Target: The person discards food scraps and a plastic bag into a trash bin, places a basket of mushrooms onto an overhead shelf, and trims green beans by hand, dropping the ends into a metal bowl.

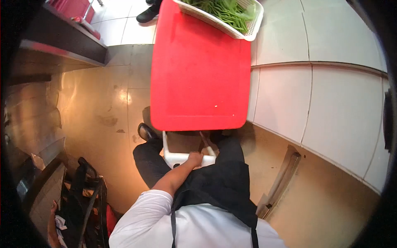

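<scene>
My left hand [195, 158] is low at the centre, at the near rim of a white container [180, 158] between my knees. Its fingers look closed, but what they hold is too small to make out. Just beyond them, a narrow brownish thing [204, 139] slants over the container's inside. My right hand does not show. A red board or tabletop [200, 74] covers the container's far part. On its far end stands a white perforated basket [250, 35] holding long green vegetables [231, 15].
White tiled surfaces [343, 103] run along the right. At the lower left, another person's arm [52, 223] shows beside a dark frame [93, 206]. A black shoe [145, 15] of someone is at the top, near a dark-sided counter [70, 35].
</scene>
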The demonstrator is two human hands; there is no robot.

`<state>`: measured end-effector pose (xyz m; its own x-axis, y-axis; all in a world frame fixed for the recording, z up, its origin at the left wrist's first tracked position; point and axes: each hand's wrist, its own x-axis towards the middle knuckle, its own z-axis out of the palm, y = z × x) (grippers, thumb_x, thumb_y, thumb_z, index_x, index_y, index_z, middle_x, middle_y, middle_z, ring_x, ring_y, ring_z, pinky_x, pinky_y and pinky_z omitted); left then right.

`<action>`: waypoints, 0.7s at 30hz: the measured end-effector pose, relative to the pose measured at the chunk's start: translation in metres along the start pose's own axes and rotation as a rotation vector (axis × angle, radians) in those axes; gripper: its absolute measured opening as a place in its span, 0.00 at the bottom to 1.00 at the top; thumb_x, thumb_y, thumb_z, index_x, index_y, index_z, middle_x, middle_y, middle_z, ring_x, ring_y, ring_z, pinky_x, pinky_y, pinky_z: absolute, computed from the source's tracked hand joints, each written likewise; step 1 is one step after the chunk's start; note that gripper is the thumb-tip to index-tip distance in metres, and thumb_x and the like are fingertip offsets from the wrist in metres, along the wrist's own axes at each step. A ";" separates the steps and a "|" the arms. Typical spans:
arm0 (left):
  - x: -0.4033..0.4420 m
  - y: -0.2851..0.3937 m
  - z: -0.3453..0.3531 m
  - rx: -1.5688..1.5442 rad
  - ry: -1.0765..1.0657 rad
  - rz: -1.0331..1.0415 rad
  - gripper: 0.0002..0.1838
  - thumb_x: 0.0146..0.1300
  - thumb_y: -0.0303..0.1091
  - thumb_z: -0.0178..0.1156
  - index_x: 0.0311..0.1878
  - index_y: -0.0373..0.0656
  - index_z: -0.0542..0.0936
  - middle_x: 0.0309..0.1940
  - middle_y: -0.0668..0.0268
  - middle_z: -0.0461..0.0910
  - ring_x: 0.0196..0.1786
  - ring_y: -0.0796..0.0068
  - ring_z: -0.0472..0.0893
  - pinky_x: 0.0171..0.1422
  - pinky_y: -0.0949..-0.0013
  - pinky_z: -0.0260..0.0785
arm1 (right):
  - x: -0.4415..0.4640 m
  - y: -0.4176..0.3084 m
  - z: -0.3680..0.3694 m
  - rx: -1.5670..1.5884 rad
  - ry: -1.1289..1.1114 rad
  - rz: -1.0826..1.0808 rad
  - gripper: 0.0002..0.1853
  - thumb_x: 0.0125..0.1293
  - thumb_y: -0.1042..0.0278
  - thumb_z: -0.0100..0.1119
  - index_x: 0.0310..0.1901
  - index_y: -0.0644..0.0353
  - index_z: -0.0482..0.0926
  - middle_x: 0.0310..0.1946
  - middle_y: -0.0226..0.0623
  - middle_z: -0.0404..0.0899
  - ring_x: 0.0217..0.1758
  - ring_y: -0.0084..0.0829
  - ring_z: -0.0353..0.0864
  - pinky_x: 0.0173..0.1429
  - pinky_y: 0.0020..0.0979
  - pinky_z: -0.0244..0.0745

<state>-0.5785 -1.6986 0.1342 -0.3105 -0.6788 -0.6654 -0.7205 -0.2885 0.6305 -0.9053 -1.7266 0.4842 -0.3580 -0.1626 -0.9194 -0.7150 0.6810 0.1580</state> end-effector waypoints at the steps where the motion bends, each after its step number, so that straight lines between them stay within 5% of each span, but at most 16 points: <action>1: 0.016 -0.005 0.009 -0.103 -0.063 -0.060 0.24 0.51 0.37 0.68 0.54 0.42 0.84 0.50 0.51 0.86 0.55 0.54 0.85 0.58 0.53 0.76 | 0.020 0.005 0.000 -0.038 -0.003 -0.001 0.16 0.72 0.56 0.53 0.47 0.60 0.82 0.43 0.43 0.85 0.46 0.44 0.84 0.49 0.44 0.79; 5: 0.028 -0.026 -0.016 -0.073 -0.249 -0.062 0.20 0.51 0.34 0.64 0.47 0.36 0.87 0.47 0.48 0.86 0.52 0.51 0.86 0.57 0.51 0.78 | 0.098 0.008 -0.001 -0.320 -0.026 -0.037 0.15 0.72 0.58 0.52 0.45 0.61 0.82 0.41 0.44 0.84 0.44 0.46 0.84 0.47 0.45 0.79; 8: 0.048 -0.055 -0.016 -0.016 -0.379 -0.112 0.22 0.50 0.35 0.66 0.49 0.34 0.86 0.49 0.48 0.85 0.53 0.51 0.85 0.56 0.52 0.78 | 0.137 -0.054 -0.006 -0.720 0.036 -0.184 0.14 0.72 0.60 0.52 0.43 0.61 0.82 0.40 0.45 0.84 0.44 0.47 0.84 0.45 0.46 0.79; 10: 0.046 -0.062 -0.034 0.063 -0.414 -0.059 0.23 0.54 0.38 0.63 0.53 0.39 0.85 0.53 0.50 0.84 0.58 0.52 0.83 0.59 0.52 0.76 | 0.135 -0.142 -0.002 -0.771 0.264 -0.497 0.13 0.72 0.61 0.52 0.42 0.61 0.81 0.39 0.46 0.84 0.43 0.48 0.84 0.44 0.46 0.79; 12: 0.051 -0.067 -0.044 0.204 -0.425 -0.024 0.23 0.58 0.40 0.61 0.56 0.41 0.84 0.56 0.50 0.83 0.61 0.54 0.82 0.62 0.52 0.74 | 0.089 -0.261 0.015 -0.463 0.535 -1.067 0.07 0.67 0.70 0.58 0.36 0.65 0.80 0.34 0.51 0.80 0.35 0.49 0.82 0.40 0.43 0.75; 14: 0.050 -0.061 -0.067 0.172 -0.470 -0.121 0.25 0.65 0.46 0.54 0.62 0.45 0.81 0.62 0.53 0.79 0.65 0.55 0.78 0.67 0.53 0.71 | 0.069 -0.353 0.033 -0.205 0.482 -1.420 0.03 0.62 0.74 0.62 0.38 0.62 0.81 0.37 0.46 0.83 0.42 0.49 0.83 0.46 0.43 0.78; 16: 0.047 -0.054 -0.093 0.131 -0.465 -0.104 0.26 0.67 0.47 0.51 0.63 0.45 0.80 0.64 0.54 0.78 0.67 0.56 0.77 0.70 0.53 0.68 | 0.041 -0.436 0.048 -0.224 0.675 -1.756 0.05 0.60 0.76 0.64 0.37 0.63 0.81 0.39 0.45 0.83 0.44 0.47 0.83 0.50 0.42 0.78; 21: 0.051 -0.095 -0.047 0.216 -0.109 0.027 0.22 0.70 0.47 0.46 0.51 0.46 0.85 0.56 0.59 0.82 0.59 0.61 0.81 0.66 0.55 0.69 | 0.023 -0.641 0.062 -0.094 1.072 -2.093 0.19 0.57 0.71 0.67 0.51 0.62 0.78 0.51 0.45 0.80 0.59 0.48 0.77 0.63 0.45 0.73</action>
<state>-0.4964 -1.7372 0.0592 -0.3878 -0.6037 -0.6965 -0.8236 -0.1123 0.5559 -0.4179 -2.1226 0.3396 0.5671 -0.5235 0.6359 -0.3950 -0.8503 -0.3477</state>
